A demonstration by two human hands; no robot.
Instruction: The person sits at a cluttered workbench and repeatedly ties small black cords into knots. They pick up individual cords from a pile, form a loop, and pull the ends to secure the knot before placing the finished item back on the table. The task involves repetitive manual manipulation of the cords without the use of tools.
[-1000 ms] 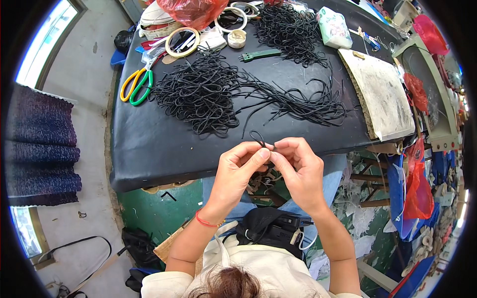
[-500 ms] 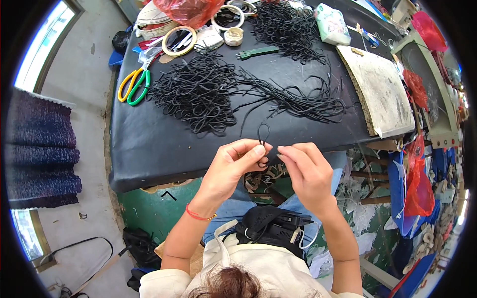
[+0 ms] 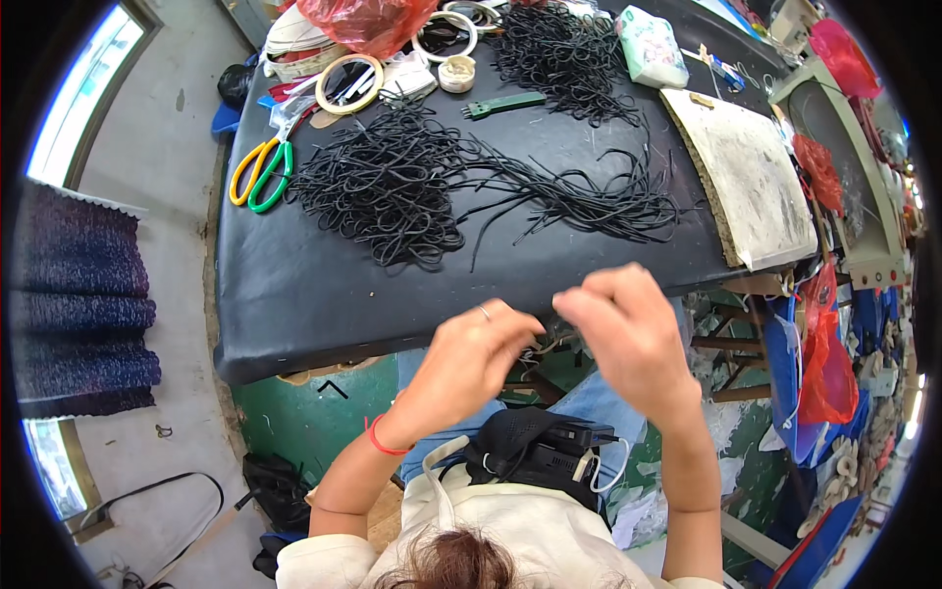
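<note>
At the near edge of the black table (image 3: pixel 324 319), my left hand (image 3: pixel 471 358) is turned back-up with its fingers pressed together; whatever they pinch is hidden beneath. A little to its right and apart from it, my right hand (image 3: pixel 633 339) is raised, slightly smeared, its fingers curled in against the thumb. No cord can be clearly made out in either hand. Beyond them on the table lie a tangled pile of black cords (image 3: pixel 383 187) and a looser bundle of straighter black cords (image 3: pixel 599 201).
Scissors with yellow and green handles (image 3: pixel 263 177) lie at the left. Farther back are a green pronged tool (image 3: pixel 505 104), another black cord pile (image 3: pixel 559 59), tape rolls (image 3: pixel 350 83), a small tub (image 3: pixel 456 74) and a tissue pack (image 3: pixel 653 47). A worn board (image 3: pixel 746 177) sits right.
The small black cord loop that stood up from my left hand is out of sight. My left hand has rolled over and lowered; my right hand has risen slightly and moved a little right.
</note>
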